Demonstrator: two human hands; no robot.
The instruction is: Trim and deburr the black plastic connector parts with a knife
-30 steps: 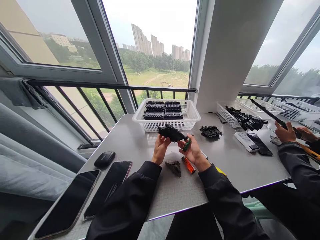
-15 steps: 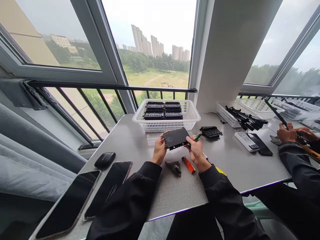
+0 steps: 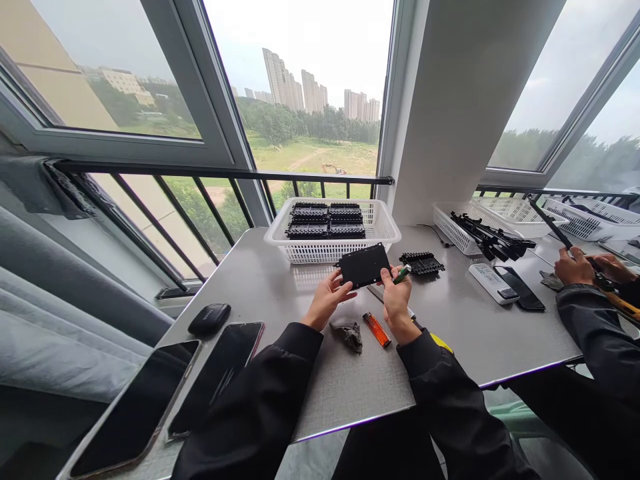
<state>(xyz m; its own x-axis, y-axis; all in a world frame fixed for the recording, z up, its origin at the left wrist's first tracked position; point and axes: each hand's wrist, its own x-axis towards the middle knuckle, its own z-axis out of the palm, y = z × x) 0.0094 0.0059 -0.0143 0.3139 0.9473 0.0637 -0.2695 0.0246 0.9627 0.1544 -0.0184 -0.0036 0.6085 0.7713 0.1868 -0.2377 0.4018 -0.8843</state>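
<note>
A flat black plastic panel [image 3: 366, 265] with small tabs along its edges is held up in front of the white basket, tilted with a smooth broad face toward me. My left hand [image 3: 325, 300] grips its lower left corner, thumb in front and fingers behind. My right hand [image 3: 397, 303] pinches the lower right corner and also holds a slim green-handled tool [image 3: 402, 274], whose working end I cannot make out clearly. Below the hands lie a crumpled grey scrap [image 3: 349, 335] and an orange lighter [image 3: 377, 329]. Another black toothed part [image 3: 422, 264] rests to the right.
The white basket [image 3: 333, 253] holds several black parts. Left on the table [image 3: 270, 287] are two phones [image 3: 135, 407] and a black case [image 3: 210, 320]. To the right are a white power strip [image 3: 493, 283], another phone [image 3: 520, 288], more baskets and a co-worker's hands [image 3: 575, 267]. A yellow object [image 3: 441, 343] is partly behind my sleeve.
The panel has shifted up and to the right and turned, its broad face now tilted differently. My left thumb has come onto its front. My right hand moved slightly right with the green-handled tool.
</note>
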